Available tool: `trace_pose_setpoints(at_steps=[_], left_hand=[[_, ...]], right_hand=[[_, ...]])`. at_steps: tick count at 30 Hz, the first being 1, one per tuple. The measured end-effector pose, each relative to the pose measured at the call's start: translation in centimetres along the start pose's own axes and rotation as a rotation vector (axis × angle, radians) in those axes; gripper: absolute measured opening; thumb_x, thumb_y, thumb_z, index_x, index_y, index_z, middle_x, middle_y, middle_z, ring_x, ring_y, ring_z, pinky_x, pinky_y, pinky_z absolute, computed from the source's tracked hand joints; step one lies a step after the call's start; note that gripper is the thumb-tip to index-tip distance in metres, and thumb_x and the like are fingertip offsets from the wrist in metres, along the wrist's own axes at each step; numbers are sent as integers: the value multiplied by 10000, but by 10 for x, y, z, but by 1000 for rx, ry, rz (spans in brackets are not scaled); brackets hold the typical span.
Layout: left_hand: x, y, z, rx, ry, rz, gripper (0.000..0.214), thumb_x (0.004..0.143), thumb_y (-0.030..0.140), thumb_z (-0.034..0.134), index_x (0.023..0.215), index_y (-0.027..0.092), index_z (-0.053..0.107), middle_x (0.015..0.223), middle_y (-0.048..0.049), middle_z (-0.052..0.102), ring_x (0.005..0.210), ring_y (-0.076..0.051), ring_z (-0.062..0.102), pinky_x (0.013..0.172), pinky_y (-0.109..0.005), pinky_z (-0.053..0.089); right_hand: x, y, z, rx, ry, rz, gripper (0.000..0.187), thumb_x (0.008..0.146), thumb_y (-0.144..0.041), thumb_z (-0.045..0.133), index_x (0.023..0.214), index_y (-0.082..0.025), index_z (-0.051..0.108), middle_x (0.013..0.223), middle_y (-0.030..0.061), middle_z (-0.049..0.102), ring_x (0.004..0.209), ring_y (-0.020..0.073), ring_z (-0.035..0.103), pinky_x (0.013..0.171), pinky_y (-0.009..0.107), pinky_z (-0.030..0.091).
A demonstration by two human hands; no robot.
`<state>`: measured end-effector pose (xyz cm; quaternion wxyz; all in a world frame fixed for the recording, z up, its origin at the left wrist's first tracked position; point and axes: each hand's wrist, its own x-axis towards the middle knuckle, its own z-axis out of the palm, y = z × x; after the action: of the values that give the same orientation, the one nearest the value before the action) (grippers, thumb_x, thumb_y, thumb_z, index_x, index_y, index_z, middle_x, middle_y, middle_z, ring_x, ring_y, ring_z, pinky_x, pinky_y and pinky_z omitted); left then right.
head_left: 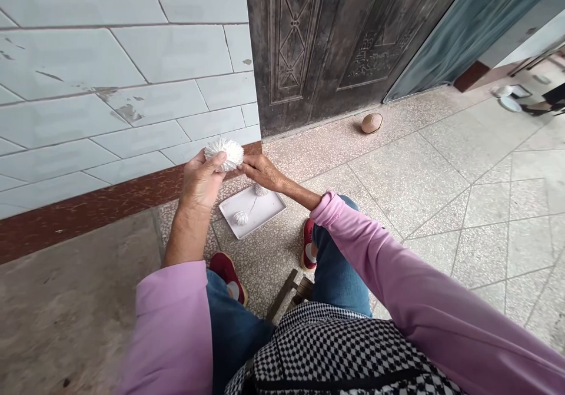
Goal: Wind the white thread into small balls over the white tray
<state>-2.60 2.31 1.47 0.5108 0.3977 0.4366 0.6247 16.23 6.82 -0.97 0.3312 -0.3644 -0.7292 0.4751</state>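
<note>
My left hand (203, 178) is raised in front of me, its thumb and fingers closed around a ball of white yarn (228, 150) with a shaggy surface. From the right, my right hand (263, 171) reaches the ball's edge with its fingers pinched together on the yarn. The exact strand between those fingertips is too small to make out. Below the hands, a shallow pale tray (260, 219) lies on the floor. In it sits a smaller white yarn ball (241, 218), and a second yarn ball (261, 189) is partly hidden behind my right hand. A thin strand runs between them.
A white tiled wall (132, 65) and a dark carved door (304, 47) stand ahead. A round pinkish object (371, 123) rests on the speckled floor by the door. My red shoes (228, 276) flank the tray, with a wooden stool (293, 292) beneath me.
</note>
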Motion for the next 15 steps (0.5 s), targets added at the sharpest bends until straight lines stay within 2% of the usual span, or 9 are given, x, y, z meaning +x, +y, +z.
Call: trace_pose_setpoints(at_steps=[4, 9, 12, 15], left_hand=[[2, -3, -7, 47, 52, 44, 623, 644, 528, 1150, 1044, 280, 741, 1063, -58, 821, 1201, -327, 829, 1039, -427, 728], [6, -7, -14, 202, 113, 107, 685, 594, 489, 1160, 1132, 267, 798, 1057, -29, 828, 1046, -294, 793, 955, -405, 686], [2, -4, -12, 271, 84, 74, 733, 573, 525, 1184, 1162, 255, 840, 1100, -51, 854, 1034, -312, 793, 899, -405, 688], [-7, 3, -5, 295, -30, -5, 789, 630, 622, 1206, 1229, 220, 887, 1162, -83, 887, 1102, -338, 835, 964, -414, 714]], right_hand=[[-13, -18, 7, -47, -75, 44, 332, 1242, -173, 732, 912, -210, 738, 841, 3, 671, 897, 214, 628, 938, 359, 460], [-27, -41, -3, 31, -161, 20, 380, 1269, -200, 773, 889, -200, 768, 752, -26, 572, 815, 191, 550, 855, 353, 440], [-28, -49, -17, 123, -110, 20, 388, 1271, -353, 869, 921, -209, 785, 740, -34, 545, 785, 192, 520, 766, 335, 424], [-21, -46, -31, 199, 1, 9, 476, 1237, -484, 954, 904, -217, 743, 786, -21, 606, 779, 180, 525, 721, 308, 445]])
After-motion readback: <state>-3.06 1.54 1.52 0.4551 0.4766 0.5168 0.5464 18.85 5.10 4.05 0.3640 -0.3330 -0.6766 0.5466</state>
